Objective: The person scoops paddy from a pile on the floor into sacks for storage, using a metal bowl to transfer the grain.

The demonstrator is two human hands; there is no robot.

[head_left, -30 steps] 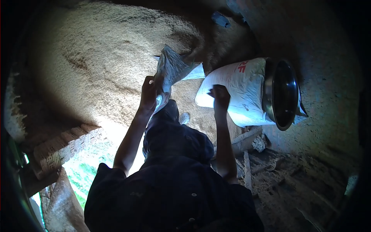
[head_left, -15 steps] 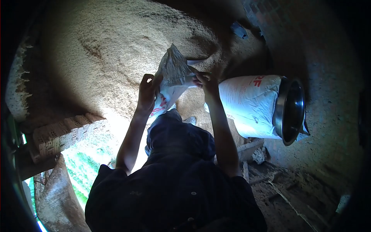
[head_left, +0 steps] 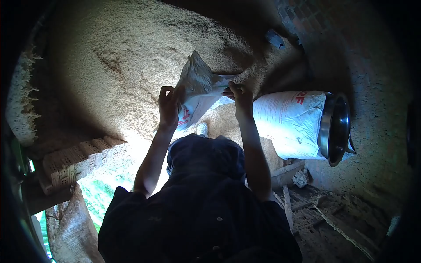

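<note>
Bag, limp and crumpled, white with red print, hangs between your two hands in the middle of the view, over the near slope of the grain and just beyond your dark-clothed leg. At the far left a stack of pale bricks lies at the edge of the bright patch, with green showing below it, well apart from the bag. Next comes the grain heap, a wide tan mound that fills the upper left and the middle and runs on behind the bag. Your left hand is closed on the bag's left edge, fingers curled round the fabric, the bare forearm reaching out from your dark sleeve. Above that hand the fabric rises to a peak, then spreads rightward to your right hand, which grips the opposite edge with bent fingers. To the right of your right forearm, near it, sits a full white sack with red letters, close to the bag; whether the two touch is not clear from here. A metal bowl rests against that sack's right-hand end, rim bright, hollow dark. At the lower right, broken wooden slats lie scattered on the dirt floor in deep shadow.
</note>
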